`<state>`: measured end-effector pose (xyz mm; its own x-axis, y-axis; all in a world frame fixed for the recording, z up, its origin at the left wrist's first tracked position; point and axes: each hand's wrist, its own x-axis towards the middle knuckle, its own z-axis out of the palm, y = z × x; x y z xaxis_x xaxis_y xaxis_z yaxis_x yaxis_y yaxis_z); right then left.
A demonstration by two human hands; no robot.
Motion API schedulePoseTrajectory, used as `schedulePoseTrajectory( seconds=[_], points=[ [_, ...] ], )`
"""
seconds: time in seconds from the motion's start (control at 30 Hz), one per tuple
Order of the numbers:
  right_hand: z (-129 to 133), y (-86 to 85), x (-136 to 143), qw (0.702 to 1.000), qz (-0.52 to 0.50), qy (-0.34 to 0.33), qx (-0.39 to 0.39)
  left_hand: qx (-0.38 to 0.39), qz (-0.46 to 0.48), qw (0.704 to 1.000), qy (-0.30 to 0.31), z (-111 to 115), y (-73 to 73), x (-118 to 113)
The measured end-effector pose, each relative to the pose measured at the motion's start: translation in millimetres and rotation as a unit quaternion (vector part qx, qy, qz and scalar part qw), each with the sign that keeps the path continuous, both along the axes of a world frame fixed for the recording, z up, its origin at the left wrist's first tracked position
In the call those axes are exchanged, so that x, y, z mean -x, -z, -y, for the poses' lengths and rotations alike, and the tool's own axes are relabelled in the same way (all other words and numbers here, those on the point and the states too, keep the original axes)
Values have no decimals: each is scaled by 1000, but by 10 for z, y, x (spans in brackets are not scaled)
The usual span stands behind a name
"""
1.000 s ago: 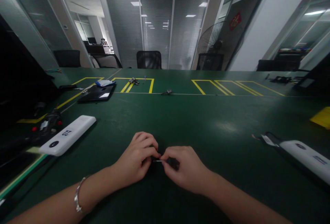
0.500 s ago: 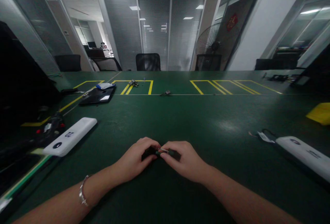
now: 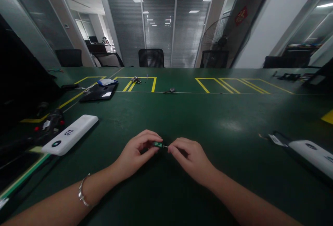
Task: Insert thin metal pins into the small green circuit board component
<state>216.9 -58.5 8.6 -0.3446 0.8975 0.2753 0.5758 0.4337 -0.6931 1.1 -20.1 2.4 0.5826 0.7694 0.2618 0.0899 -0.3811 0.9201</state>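
Near the front middle of the green table, my left hand (image 3: pixel 142 153) pinches a small green block with pale markings (image 3: pixel 158 144) between thumb and fingers. From its right end a thin metal rod (image 3: pixel 165 146) sticks out toward my right hand (image 3: pixel 188 158). The thumb and forefinger of my right hand are pressed together at the rod's far end. Their tips cover that end, and the exact kind of this small piece is too small to make out. My left wrist wears a silver bracelet (image 3: pixel 82 191).
White power banks lie at left (image 3: pixel 70 134) and right (image 3: pixel 312 156). A black laptop-like slab (image 3: pixel 97 93) is further back at left. Small metal parts (image 3: pixel 136 80) and a dark small piece (image 3: pixel 171 90) lie near the yellow tape lines. Chairs (image 3: pixel 151 58) stand behind the table.
My fingertips, close together before, have drawn slightly apart. The green block now shows clearly between them, with the thin rod at its right end. The view has tilted down a little.
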Motion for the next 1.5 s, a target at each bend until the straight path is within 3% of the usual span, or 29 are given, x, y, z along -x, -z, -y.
schedulePoseTrajectory(
  seconds=[0.67, 1.13, 1.5],
  points=[
    [-11, 45, 19, 999, 39, 22, 2, 60, 17, 997, -41, 8, -27, -2],
    [34, 17, 54, 996, 76, 47, 1, 49, 15, 998, -40, 25, -35, -7],
    [32, 37, 64, 997, 74, 29, -14, 203, 9, 978, -51, 25, -56, -27]
  ],
)
